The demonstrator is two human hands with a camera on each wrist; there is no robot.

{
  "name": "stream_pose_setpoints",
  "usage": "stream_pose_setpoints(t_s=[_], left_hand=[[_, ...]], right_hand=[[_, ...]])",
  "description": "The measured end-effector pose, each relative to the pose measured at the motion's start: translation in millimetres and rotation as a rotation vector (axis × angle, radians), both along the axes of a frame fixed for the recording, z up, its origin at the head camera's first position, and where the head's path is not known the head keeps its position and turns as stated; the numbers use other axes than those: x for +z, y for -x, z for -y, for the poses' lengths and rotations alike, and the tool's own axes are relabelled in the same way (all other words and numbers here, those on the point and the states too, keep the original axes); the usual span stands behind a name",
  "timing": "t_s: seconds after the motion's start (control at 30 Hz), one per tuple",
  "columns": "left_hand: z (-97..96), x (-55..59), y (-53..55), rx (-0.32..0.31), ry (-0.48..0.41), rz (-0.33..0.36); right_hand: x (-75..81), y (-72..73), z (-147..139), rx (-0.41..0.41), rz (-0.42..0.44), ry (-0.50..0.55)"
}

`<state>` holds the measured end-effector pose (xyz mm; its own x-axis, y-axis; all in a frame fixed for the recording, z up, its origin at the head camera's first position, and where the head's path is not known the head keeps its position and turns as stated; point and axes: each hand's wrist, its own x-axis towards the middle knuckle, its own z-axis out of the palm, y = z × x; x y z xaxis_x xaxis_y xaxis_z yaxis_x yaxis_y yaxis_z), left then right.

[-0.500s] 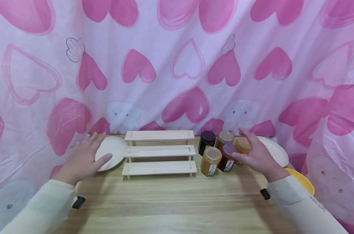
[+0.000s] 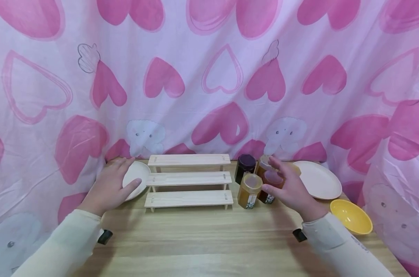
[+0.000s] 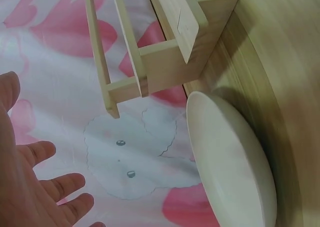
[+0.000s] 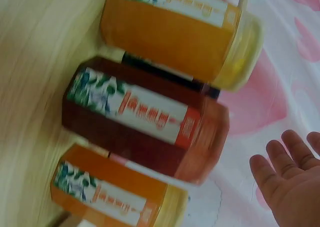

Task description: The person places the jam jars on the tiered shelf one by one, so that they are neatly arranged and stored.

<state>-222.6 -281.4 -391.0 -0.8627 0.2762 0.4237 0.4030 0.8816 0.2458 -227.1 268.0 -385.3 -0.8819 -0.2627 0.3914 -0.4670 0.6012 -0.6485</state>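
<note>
My left hand (image 2: 109,189) hovers with spread fingers over the white plate (image 2: 137,177) and holds nothing. In the left wrist view its fingers (image 3: 66,186) stand apart from that plate's rim. At the right, my right hand (image 2: 292,193) is held above a cluster of jars, thumb and fingers apart, nothing gripped. Nearest to it are a dark red jar (image 2: 267,198) and an amber jar with a yellowish lid (image 2: 250,192). A dark purple jar (image 2: 245,169) and a brownish jar (image 2: 263,163) stand behind. Another amber jar (image 4: 107,197), with a printed label, is mostly hidden by the hand in the head view.
A three-step wooden rack (image 2: 188,179) stands in the middle of the wooden table (image 2: 202,242). On the right lie an oval white plate (image 2: 320,181) and a yellow bowl (image 2: 351,217). A pink heart-patterned curtain (image 2: 209,77) hangs behind and along the sides.
Both hands have moved inward, the left one to the right and the right one to the left over the jars. More of the oval plate and the yellow bowl now shows.
</note>
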Motion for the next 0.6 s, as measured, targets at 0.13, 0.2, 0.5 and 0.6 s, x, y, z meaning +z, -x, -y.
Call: stream_pose_setpoints(t_s=[0.13, 0.2, 0.5, 0.6], left_hand=[[-3.5, -0.1, 2.3, 0.017, -0.010, 0.049], [-5.4, -0.4, 3.1, 0.018, -0.030, 0.065], [-14.8, -8.2, 14.1, 0.001, -0.127, 0.110], [-16.5, -9.8, 16.1, -0.001, -0.133, 0.123]], right_hand=[[-2.9, -2.9, 9.1, 0.022, 0.049, 0.064], [-5.1, -3.7, 13.8, 0.028, 0.072, 0.087], [-19.6, -0.2, 26.6, 0.029, 0.097, 0.112], [-24.8, 3.2, 29.2, 0.050, 0.082, 0.128]])
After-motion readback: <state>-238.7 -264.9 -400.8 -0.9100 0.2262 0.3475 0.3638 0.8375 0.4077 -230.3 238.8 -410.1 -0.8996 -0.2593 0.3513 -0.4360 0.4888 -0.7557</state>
